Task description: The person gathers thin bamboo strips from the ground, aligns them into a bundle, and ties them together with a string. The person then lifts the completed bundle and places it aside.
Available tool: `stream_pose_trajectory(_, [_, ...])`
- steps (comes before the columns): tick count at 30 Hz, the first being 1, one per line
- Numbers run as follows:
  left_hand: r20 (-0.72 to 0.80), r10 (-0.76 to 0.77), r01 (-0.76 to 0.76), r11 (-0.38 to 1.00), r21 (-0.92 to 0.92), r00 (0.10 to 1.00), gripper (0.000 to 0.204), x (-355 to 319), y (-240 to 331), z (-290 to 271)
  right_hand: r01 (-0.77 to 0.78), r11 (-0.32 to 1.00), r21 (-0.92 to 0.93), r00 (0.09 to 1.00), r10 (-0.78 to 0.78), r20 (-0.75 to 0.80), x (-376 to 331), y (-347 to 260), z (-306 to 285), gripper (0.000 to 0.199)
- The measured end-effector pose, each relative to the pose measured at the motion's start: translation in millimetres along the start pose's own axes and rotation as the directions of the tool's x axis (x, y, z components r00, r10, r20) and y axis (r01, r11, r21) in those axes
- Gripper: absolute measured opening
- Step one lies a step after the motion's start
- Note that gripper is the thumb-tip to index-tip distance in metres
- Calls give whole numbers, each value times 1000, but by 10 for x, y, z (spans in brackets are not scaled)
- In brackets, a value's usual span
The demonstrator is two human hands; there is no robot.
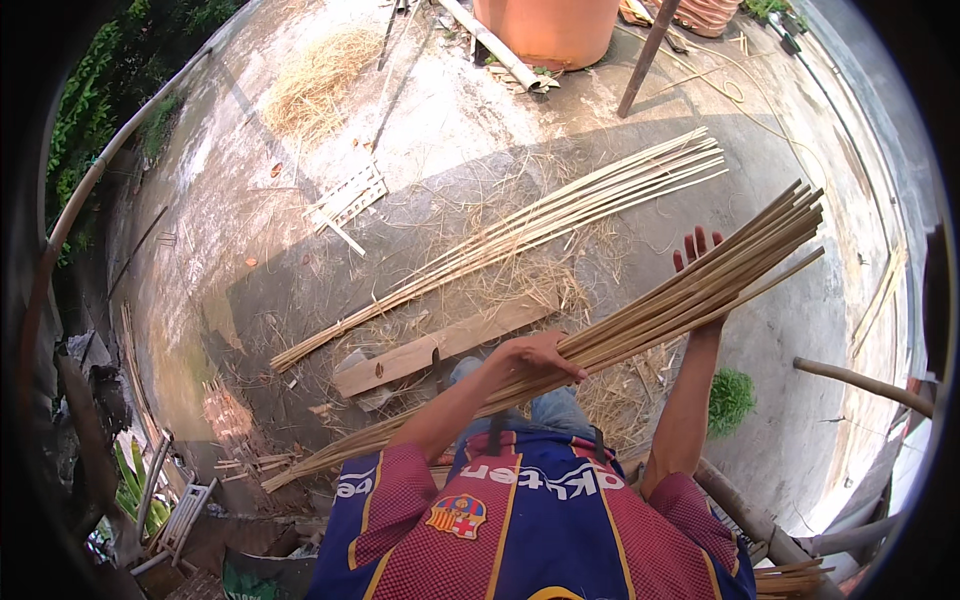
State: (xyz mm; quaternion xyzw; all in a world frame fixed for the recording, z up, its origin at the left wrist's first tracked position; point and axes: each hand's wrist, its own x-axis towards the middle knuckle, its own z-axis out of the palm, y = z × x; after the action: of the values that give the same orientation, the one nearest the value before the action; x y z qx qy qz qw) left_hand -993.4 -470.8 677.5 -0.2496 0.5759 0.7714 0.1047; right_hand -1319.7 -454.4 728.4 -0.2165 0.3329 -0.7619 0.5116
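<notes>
A long bundle of thin bamboo strips (690,290) slants across my body, from low at the left up to the far right. My left hand (533,352) is closed over its middle, just above my knees. Farther up, my right hand (701,241) lies under the bundle with its fingers stretched out past the far side; the strips hide its palm. One strip hangs a little apart from the bundle along the lower side. Beyond it, a second bundle of paler strips (560,207) lies spread on the ground.
A wooden plank (450,345) lies before my knees among loose shavings (545,275). Farther off are a white slatted piece (348,197), a straw heap (320,85), a large orange tub (545,30) and a leaning pole (648,60). A small green plant (731,403) grows at the right.
</notes>
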Motion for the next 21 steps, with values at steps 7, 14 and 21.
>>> stream_pose_trajectory(7, [-151, -4, -13, 993, -114, 988, 59, -351, 287, -194, -587, 434, -683, 755, 598, -269, -1326, 1553, -347, 45])
stream_pose_trajectory(14, [-310, 55, -59, 998, -4, 949, 75, -321, 1521, -533, -567, 598, -566, 587, 776, 232, -2056, 2339, 1220, 96])
stream_pose_trajectory(21, [-454, 481, -389, 876, 285, 750, 128, -222, 2039, -742, -550, 816, -177, 819, 568, 78, -1781, 2292, 1756, 60])
